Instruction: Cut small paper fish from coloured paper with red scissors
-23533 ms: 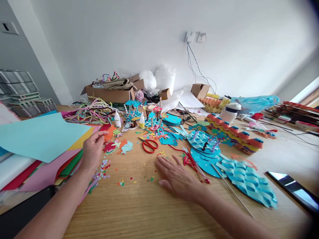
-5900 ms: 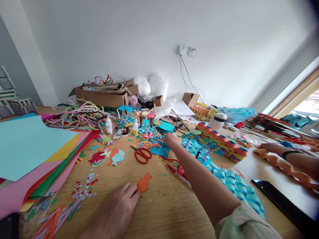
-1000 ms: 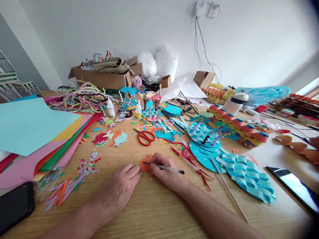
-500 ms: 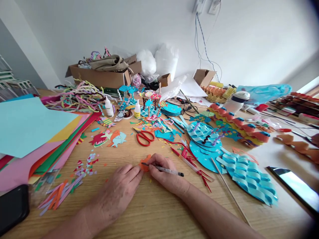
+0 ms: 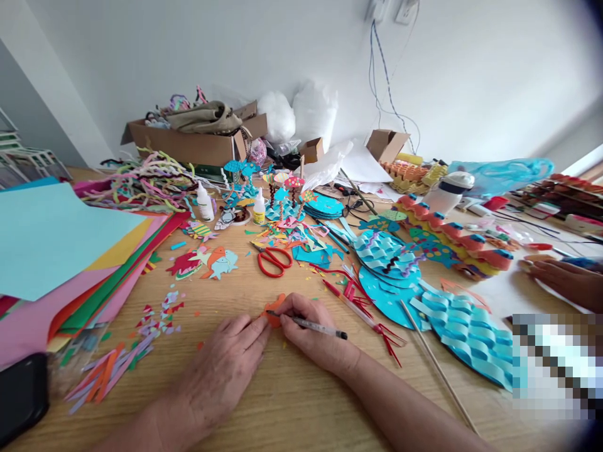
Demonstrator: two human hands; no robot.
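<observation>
An orange paper fish cutout (image 5: 272, 319) lies on the wooden table between my hands. My left hand (image 5: 230, 358) rests flat beside it, fingers stretched out and fingertips at its left edge. In my right hand (image 5: 308, 333) is a black-tipped gel pen (image 5: 315, 326), its point on the orange paper. Red-handled scissors (image 5: 273, 260) lie just beyond my hands. Finished paper fish (image 5: 220, 262) in red, orange and light blue sit to the upper left.
Coloured paper sheets (image 5: 56, 238) and a black phone (image 5: 21, 392) are at left. Woven blue paper pieces (image 5: 466, 329), a thin stick (image 5: 438, 367) and red pens (image 5: 351, 306) lie at right. Glue bottles (image 5: 204, 202) stand behind. Another person's hand (image 5: 560, 276) is at the right edge.
Another person's hand has come in at the right edge. My hands and the pen have hardly moved; the pen's point stays on the orange paper.
</observation>
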